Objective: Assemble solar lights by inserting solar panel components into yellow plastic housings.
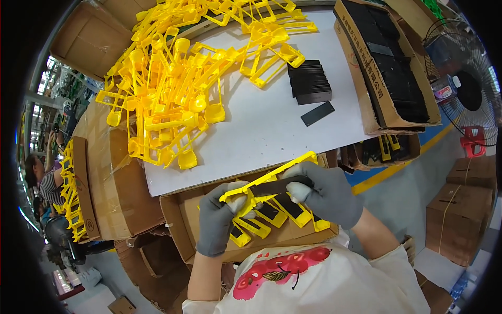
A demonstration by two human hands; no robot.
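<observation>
My left hand [216, 219], in a grey glove, is closed round one end of a yellow plastic frame [299, 160] above an open carton. Fingers of my gloved right hand [330, 194] pinch a thin black plate [274, 187], which lies along the frame, partly hidden by the fingers. Whether the plate is seated in the frame I cannot tell. Under my hands, the carton [180, 222] holds several yellow frames with black plates in them [295, 210].
A big heap of yellow frames [167, 99] covers the left and back of the white table [251, 123]. Black plates stand in a stack [308, 82], with one loose plate [317, 113] beside it. A carton of black pieces [389, 68] stands right; a fan [468, 89] is beyond.
</observation>
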